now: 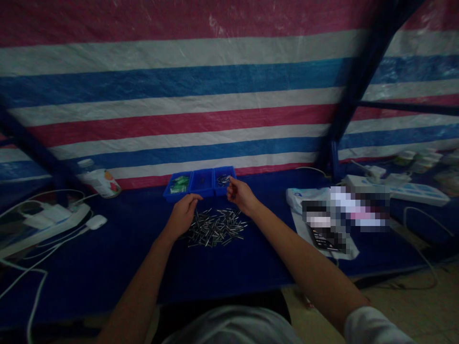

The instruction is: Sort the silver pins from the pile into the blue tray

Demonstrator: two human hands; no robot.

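Head view: you have both bare hands over the blue table (118, 258), a loose pile of thin metal pins (217, 228) lying on it between your forearms

Your left hand (184, 212) is at the pile's left edge, fingers curled, thumb and forefinger close together; cannot tell whether a pin is between them

Your right hand (242, 195) is raised at the front right corner of the right-hand bin (220, 192), fingers bent inward; contents of the grip, if any, cannot be made out, nor whether it touches the bin

Three blue bins stand side by side behind the pile: the left bin (175, 197) holds green packets (181, 180), the right-hand one a small lot of metal pieces (223, 180); the middle bin (201, 192) is between them

To your left: a container (107, 184) and a white power strip (46, 222); behind, a striped sheet (215, 48)
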